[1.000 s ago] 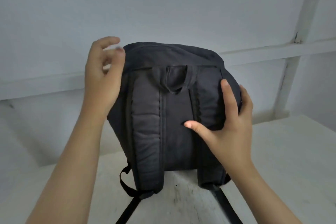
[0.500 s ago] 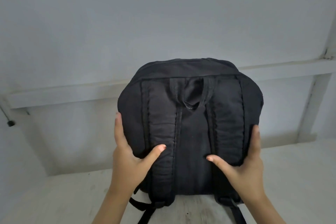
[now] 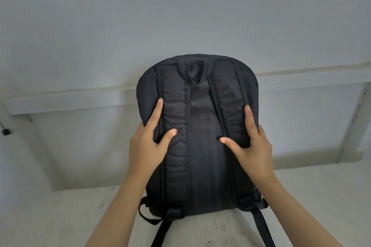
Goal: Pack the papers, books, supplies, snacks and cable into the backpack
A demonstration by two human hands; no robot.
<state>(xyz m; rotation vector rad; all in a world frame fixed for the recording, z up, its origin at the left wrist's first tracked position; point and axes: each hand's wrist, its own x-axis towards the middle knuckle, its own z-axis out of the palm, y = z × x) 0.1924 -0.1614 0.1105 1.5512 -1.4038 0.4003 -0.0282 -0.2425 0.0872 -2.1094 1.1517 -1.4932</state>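
Head view: backpack (image 3: 200, 156) is standing upright on the table (image 3: 60, 218), straps (image 3: 174, 110) facing near, left hand (image 3: 148, 146) and right hand (image 3: 255, 146) each curling round a side edge, the load likely slumping sideways should one grip slacken.

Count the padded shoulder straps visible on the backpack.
2. The left shoulder strap runs down the back of the backpack, on its left half, partly under the left hand. The right shoulder strap runs down its right half, partly under the right hand. None seems hidden.
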